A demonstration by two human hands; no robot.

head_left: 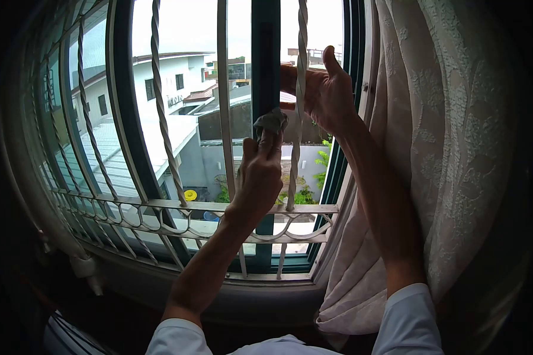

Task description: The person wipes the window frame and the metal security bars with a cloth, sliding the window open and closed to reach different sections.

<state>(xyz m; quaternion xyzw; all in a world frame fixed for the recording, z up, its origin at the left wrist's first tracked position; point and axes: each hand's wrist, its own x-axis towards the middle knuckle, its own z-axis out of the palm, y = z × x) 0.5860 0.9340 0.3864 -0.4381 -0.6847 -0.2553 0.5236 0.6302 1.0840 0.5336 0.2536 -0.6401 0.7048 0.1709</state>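
Observation:
My left hand (260, 173) presses a bunched grey cloth (270, 121) against the dark green window frame upright (266, 65), its fingers pointing up and closed on the cloth. Higher and to the right, my right hand (333, 97) reaches past a twisted white bar (294, 154) of the window grille. Its thumb stands up, apart from the stretched fingers, whose tips pass out of sight behind the green upright.
White grille bars (161, 112) and a scrolled lower rail (210, 208) span the window. A patterned curtain (420, 148) hangs close by my right arm. Outside are a white building (160, 77), a wall, plants and a yellow round object (190, 194).

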